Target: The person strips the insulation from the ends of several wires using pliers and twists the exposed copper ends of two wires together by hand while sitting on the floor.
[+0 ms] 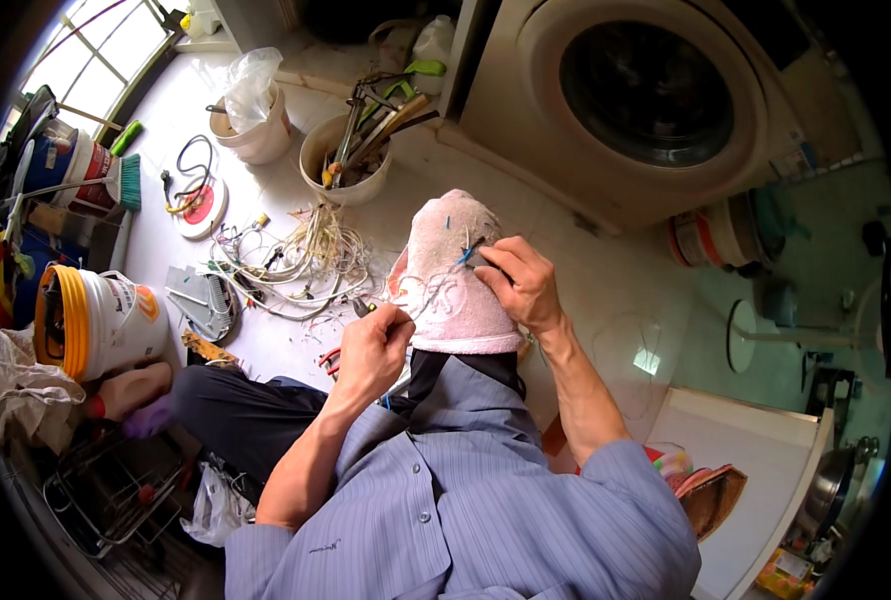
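Observation:
A pink towel (440, 310) lies over my leg in the middle of the head view, with small bits of wire scattered on it. My right hand (525, 285) is on the towel, thumb and forefinger closed at a small blue-and-dark wire piece (468, 252). Lower left of it, my left hand (375, 350) is closed round a small dark tool (365, 308) at the towel's edge. Its exact kind is hard to make out. A tangle of white cables (285, 260) lies on the floor just left of the towel.
Two tool-filled or bagged buckets (330, 185) (255, 140) stand ahead, beside a washing machine (505, 110). To the left are a white bucket with yellow hose (125, 325), a broom (129, 183) and a grey metal object (195, 295). An open white board (725, 470) is at right.

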`<state>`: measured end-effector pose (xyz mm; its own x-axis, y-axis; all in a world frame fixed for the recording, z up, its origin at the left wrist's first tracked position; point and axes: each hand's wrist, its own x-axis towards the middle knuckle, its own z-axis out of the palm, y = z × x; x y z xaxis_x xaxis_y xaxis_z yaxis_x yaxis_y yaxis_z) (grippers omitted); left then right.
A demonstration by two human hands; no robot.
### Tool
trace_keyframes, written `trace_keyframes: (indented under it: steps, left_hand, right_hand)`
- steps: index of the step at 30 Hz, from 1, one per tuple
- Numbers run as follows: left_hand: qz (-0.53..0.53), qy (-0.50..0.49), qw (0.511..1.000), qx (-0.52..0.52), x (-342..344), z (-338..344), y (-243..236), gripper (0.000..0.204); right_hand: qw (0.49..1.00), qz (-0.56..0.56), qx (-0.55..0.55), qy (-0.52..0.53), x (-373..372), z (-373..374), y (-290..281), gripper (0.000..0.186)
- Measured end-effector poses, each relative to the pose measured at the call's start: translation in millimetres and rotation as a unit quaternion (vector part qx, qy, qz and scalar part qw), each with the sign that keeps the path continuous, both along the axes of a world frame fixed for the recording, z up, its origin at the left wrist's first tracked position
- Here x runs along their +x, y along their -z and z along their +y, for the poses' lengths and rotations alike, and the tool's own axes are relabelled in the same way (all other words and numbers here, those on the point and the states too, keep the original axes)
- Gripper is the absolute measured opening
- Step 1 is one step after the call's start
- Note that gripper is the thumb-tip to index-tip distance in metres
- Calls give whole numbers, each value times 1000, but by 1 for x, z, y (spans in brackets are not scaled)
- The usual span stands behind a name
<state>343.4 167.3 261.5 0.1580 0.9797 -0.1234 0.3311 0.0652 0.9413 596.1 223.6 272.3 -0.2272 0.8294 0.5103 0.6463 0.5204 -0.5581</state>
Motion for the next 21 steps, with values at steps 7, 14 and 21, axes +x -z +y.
trace_keyframes:
  steps: [7,14,21]
  left_hand:
    - [-2,29,999,36,-7,-6,-16,6]
    - [-46,29,998,-15,-10,-16,-14,6]
    - [-148,17,983,-106,-13,-21,-10,8]
  right_hand:
    - [999,-34,16,33,-4,-5,5,28]
    - [999,-20,19,46,-7,-11,7,28]
    - [999,11,4,38,-6,-12,5,27]
